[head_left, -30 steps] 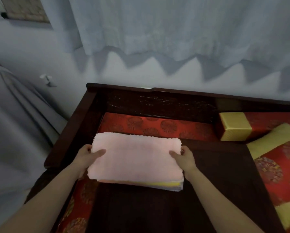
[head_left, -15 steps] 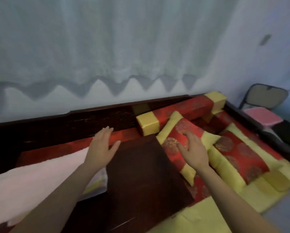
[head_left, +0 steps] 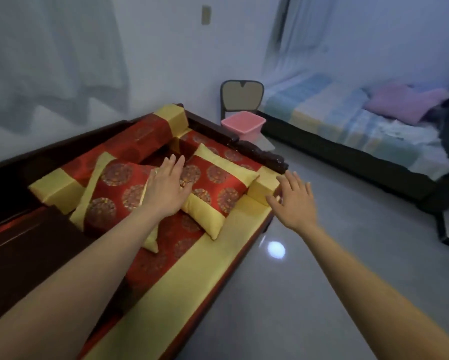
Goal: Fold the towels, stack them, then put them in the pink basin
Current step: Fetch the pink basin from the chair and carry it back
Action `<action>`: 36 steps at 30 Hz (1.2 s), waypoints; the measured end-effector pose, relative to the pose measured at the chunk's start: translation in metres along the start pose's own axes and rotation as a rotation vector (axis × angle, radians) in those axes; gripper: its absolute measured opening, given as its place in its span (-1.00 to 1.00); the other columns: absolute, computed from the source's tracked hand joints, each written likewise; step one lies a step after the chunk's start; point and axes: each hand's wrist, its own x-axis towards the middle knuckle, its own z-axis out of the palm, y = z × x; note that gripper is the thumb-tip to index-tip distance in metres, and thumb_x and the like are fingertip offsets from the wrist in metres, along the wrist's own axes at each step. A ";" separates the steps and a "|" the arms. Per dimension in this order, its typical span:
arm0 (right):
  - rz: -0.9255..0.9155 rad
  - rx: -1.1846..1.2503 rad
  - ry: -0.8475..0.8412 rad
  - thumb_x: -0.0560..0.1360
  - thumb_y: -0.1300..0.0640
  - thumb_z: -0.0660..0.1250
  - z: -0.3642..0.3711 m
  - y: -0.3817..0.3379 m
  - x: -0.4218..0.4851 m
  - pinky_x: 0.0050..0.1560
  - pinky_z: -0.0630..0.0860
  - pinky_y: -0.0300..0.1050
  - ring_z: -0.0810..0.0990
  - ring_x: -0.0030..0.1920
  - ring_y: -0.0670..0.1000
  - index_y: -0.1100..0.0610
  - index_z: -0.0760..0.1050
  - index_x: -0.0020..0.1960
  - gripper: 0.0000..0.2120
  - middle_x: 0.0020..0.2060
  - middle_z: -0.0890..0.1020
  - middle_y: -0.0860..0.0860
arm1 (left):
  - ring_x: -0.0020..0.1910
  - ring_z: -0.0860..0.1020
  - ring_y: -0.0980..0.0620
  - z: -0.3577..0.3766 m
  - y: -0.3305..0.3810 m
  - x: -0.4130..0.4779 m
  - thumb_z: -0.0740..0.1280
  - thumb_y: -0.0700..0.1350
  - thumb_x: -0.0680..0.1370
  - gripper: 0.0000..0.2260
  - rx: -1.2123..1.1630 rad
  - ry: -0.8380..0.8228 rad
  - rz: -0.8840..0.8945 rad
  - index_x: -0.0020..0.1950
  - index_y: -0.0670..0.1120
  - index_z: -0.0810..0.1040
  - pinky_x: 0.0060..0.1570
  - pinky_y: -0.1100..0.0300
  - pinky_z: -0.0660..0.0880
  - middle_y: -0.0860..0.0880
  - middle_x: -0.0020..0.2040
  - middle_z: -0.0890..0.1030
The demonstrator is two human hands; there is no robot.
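Observation:
The pink basin (head_left: 243,125) stands on a chair seat past the far end of the wooden bench, well beyond both hands. My left hand (head_left: 166,187) hovers flat over the red and gold cushions with fingers spread and nothing in it. My right hand (head_left: 294,200) is stretched out over the bench's right end near a gold bolster, fingers apart and empty. The stack of folded towels is out of view.
Red and gold cushions (head_left: 213,189) and bolsters (head_left: 150,131) cover the dark wooden bench (head_left: 259,154). A folding chair (head_left: 241,96) holds the basin. A low bed (head_left: 348,126) with striped bedding and a purple pillow runs along the right. Glossy grey floor (head_left: 322,268) lies between.
Both hands let go of the towel stack, and my view swung right. The stack slid out of view on the left; the pink basin, chair and bed came into view.

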 end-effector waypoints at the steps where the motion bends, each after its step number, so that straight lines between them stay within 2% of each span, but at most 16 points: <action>1: 0.027 0.013 -0.008 0.55 -0.23 0.09 0.000 0.020 0.004 0.50 -0.05 0.13 0.07 0.53 0.09 0.04 0.21 0.46 -0.42 0.52 0.19 0.08 | 0.54 0.00 -0.07 0.011 0.017 0.009 0.18 0.07 0.58 -0.38 -0.012 -0.008 0.011 0.55 -0.06 -0.01 0.47 -0.10 0.04 -0.10 0.57 0.04; 4: 0.109 0.098 0.013 0.54 -0.17 0.17 0.003 0.083 0.028 0.49 0.05 0.11 0.12 0.52 0.09 0.05 0.22 0.46 -0.44 0.51 0.21 0.08 | 0.53 0.07 -0.10 0.045 0.065 0.051 0.20 0.05 0.57 -0.38 -0.068 -0.055 0.019 0.55 -0.07 0.01 0.47 -0.08 0.10 -0.13 0.56 0.09; 8: 0.283 0.372 -0.016 0.52 -0.07 0.28 0.007 0.159 0.076 0.37 0.35 0.10 0.32 0.42 0.09 0.06 0.23 0.44 -0.44 0.45 0.32 0.07 | 0.47 0.23 -0.09 0.082 0.118 0.114 0.25 -0.01 0.56 -0.38 -0.274 -0.077 -0.050 0.54 -0.07 0.06 0.41 -0.01 0.26 -0.11 0.52 0.21; 11: 0.374 0.506 -0.029 0.51 0.02 0.31 0.008 0.217 0.123 0.34 0.34 0.07 0.34 0.40 0.09 0.09 0.24 0.44 -0.45 0.43 0.33 0.08 | 0.26 0.43 -0.03 0.111 0.155 0.161 0.25 -0.06 0.57 -0.40 -0.364 -0.042 -0.118 0.54 -0.08 0.07 0.19 0.16 0.35 -0.08 0.45 0.33; 12: 0.374 0.506 -0.035 0.51 0.04 0.32 0.010 0.242 0.143 0.34 0.33 0.06 0.34 0.40 0.10 0.10 0.24 0.44 -0.45 0.43 0.33 0.08 | 0.26 0.42 -0.02 0.124 0.169 0.182 0.25 -0.07 0.57 -0.41 -0.373 -0.042 -0.130 0.54 -0.09 0.07 0.21 0.16 0.33 -0.08 0.46 0.31; 15: 0.330 0.409 -0.072 0.50 0.03 0.32 0.016 0.307 0.200 0.31 0.35 0.06 0.36 0.38 0.12 0.12 0.24 0.44 -0.43 0.42 0.35 0.10 | 0.48 0.21 -0.07 0.160 0.206 0.249 0.25 -0.08 0.57 -0.41 -0.319 -0.043 -0.099 0.53 -0.13 0.09 0.41 0.09 0.17 -0.12 0.52 0.20; 17: 0.283 0.338 -0.104 0.49 0.00 0.32 0.020 0.339 0.231 0.30 0.37 0.07 0.37 0.37 0.13 0.12 0.24 0.44 -0.42 0.41 0.36 0.11 | 0.47 0.23 -0.09 0.173 0.230 0.285 0.26 -0.10 0.56 -0.42 -0.304 -0.022 -0.096 0.53 -0.13 0.11 0.41 0.08 0.19 -0.14 0.51 0.24; 20: 0.283 0.318 -0.141 0.48 0.00 0.32 0.021 0.401 0.289 0.30 0.37 0.06 0.38 0.36 0.12 0.13 0.26 0.43 -0.42 0.39 0.37 0.10 | 0.41 0.31 -0.12 0.198 0.289 0.356 0.27 -0.14 0.55 -0.43 -0.299 -0.060 -0.060 0.51 -0.15 0.14 0.33 0.09 0.27 -0.17 0.45 0.33; 23: 0.259 0.290 -0.154 0.48 0.00 0.33 0.025 0.456 0.352 0.31 0.35 0.03 0.37 0.36 0.13 0.15 0.26 0.42 -0.43 0.39 0.36 0.12 | 0.19 0.46 -0.11 0.225 0.331 0.424 0.27 -0.16 0.53 -0.48 -0.286 -0.087 0.014 0.47 -0.13 0.21 0.08 0.12 0.36 -0.19 0.31 0.45; 24: 0.246 0.291 -0.150 0.48 0.01 0.33 0.028 0.472 0.375 0.31 0.34 0.03 0.36 0.37 0.13 0.16 0.27 0.42 -0.43 0.39 0.36 0.13 | 0.19 0.46 -0.14 0.233 0.342 0.445 0.27 -0.16 0.52 -0.47 -0.279 -0.081 0.012 0.47 -0.13 0.21 0.07 0.10 0.37 -0.21 0.30 0.45; 27: 0.180 0.277 -0.136 0.48 0.01 0.33 0.042 0.518 0.448 0.29 0.34 0.01 0.34 0.38 0.11 0.16 0.26 0.41 -0.43 0.40 0.34 0.11 | 0.34 0.36 -0.22 0.262 0.369 0.510 0.27 -0.17 0.54 -0.44 -0.259 -0.059 -0.068 0.49 -0.19 0.16 0.26 0.00 0.33 -0.25 0.39 0.37; 29: 0.123 0.289 -0.133 0.49 0.02 0.33 0.049 0.542 0.502 0.31 0.33 0.01 0.33 0.38 0.10 0.16 0.25 0.42 -0.42 0.39 0.35 0.10 | 0.36 0.34 -0.24 0.284 0.383 0.548 0.27 -0.17 0.53 -0.44 -0.270 -0.051 -0.133 0.49 -0.22 0.16 0.30 -0.01 0.30 -0.27 0.41 0.34; 33: 0.024 0.294 -0.183 0.49 0.01 0.33 0.065 0.581 0.619 0.30 0.35 -0.02 0.34 0.37 0.06 0.15 0.24 0.43 -0.41 0.38 0.35 0.07 | 0.36 0.34 -0.24 0.325 0.410 0.623 0.26 -0.15 0.54 -0.42 -0.303 -0.044 -0.259 0.50 -0.22 0.14 0.29 -0.02 0.32 -0.27 0.43 0.32; 36: -0.038 0.320 -0.228 0.49 0.03 0.33 0.084 0.590 0.684 0.27 0.35 -0.04 0.34 0.37 0.06 0.14 0.24 0.43 -0.42 0.38 0.35 0.07 | 0.32 0.40 -0.21 0.342 0.408 0.654 0.25 -0.06 0.50 -0.42 -0.289 -0.038 -0.287 0.49 -0.10 0.16 0.23 -0.03 0.39 -0.21 0.38 0.40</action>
